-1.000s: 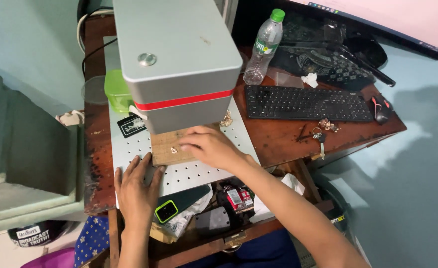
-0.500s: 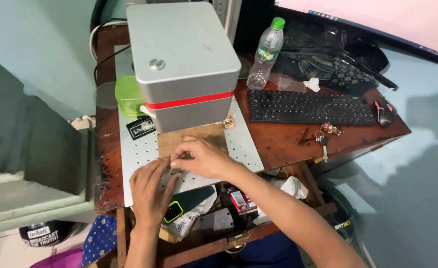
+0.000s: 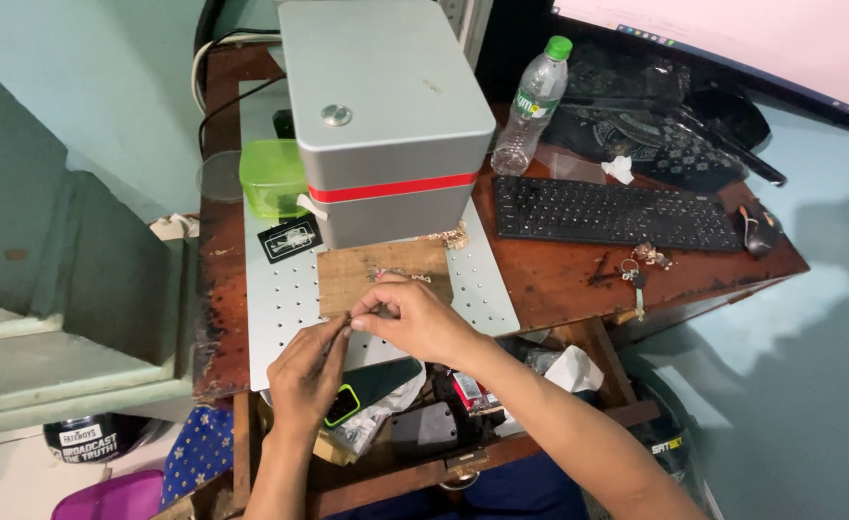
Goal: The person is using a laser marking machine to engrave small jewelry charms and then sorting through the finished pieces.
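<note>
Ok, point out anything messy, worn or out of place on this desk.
Wood shavings lie scattered against the base of the grey machine, beside the wooden board. The desk's left edge is worn, its finish flaking. A crumpled tissue sits behind the keyboard. Both hands meet at the board's front edge.

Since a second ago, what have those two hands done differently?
The right hand slid off the wooden board toward its near edge, meeting the left hand; their fingertips now pinch something too small to identify. The board, grey machine, keyboard and bottle stayed put.
</note>
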